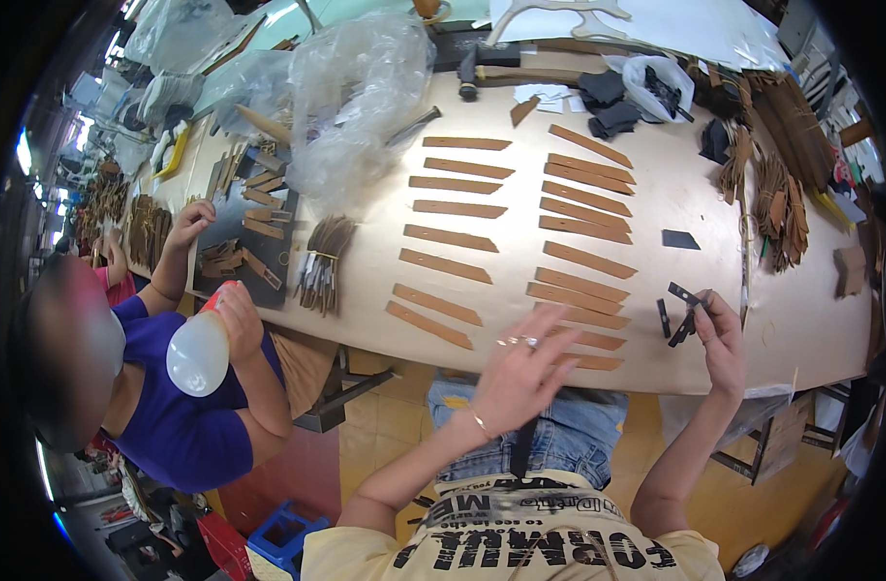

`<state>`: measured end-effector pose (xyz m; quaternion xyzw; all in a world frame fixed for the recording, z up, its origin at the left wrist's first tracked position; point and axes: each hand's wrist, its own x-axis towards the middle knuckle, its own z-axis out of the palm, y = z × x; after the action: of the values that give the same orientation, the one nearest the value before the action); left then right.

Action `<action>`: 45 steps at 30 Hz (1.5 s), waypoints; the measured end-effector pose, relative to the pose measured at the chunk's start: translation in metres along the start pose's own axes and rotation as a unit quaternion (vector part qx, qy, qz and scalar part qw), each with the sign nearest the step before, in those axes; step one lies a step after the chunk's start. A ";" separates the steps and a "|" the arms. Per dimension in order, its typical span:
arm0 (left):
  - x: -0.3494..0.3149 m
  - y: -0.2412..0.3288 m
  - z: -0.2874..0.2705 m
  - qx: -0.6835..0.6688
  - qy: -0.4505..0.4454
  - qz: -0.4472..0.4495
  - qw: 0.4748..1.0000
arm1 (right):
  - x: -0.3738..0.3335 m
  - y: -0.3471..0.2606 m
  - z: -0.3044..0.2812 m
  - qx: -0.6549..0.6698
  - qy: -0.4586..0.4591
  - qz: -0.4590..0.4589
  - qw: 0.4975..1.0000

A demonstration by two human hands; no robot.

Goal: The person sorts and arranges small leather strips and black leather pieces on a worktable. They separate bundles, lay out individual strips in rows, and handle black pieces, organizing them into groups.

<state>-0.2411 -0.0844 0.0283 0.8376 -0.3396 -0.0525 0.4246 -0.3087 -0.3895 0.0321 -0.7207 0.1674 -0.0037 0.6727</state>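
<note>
Two columns of brown leather strips with slanted ends lie on the table, a left column (453,206) and a right column (586,207). My left hand (522,373) is over the lowest strips of the right column, its fingers spread and nothing seen in them. Whether its fingertips touch the strips I cannot tell. My right hand (722,341) pinches several small black strips (690,312), which fan out from the fingers. Just left of them, another small black strip (663,318) lies on the table. A dark slant-ended piece (680,239) rests farther back.
A hammer (468,82) and a clear plastic bag (356,97) lie at the back. Left of the strips is a banded bundle (324,263). Brown strip bundles (787,223) lie far right. A co-worker in purple (196,426) sits close on my left, holding a white, rounded container (198,356).
</note>
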 end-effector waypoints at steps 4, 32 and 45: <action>-0.006 -0.052 -0.041 0.234 -0.054 -0.020 0.971 | 0.005 0.017 0.010 0.036 0.043 -0.021 0.998; 0.046 -0.015 0.004 0.128 -0.024 0.060 0.990 | 0.055 -0.004 -0.002 -0.422 0.102 -0.044 0.900; 0.118 -0.007 0.055 0.107 -0.048 0.094 0.989 | 0.023 0.013 0.019 -0.424 0.234 -0.107 0.868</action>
<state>-0.1679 -0.1904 0.0117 0.8390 -0.4404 -0.0161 0.3192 -0.2856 -0.3773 0.0124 -0.9281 0.2275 -0.1724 0.2390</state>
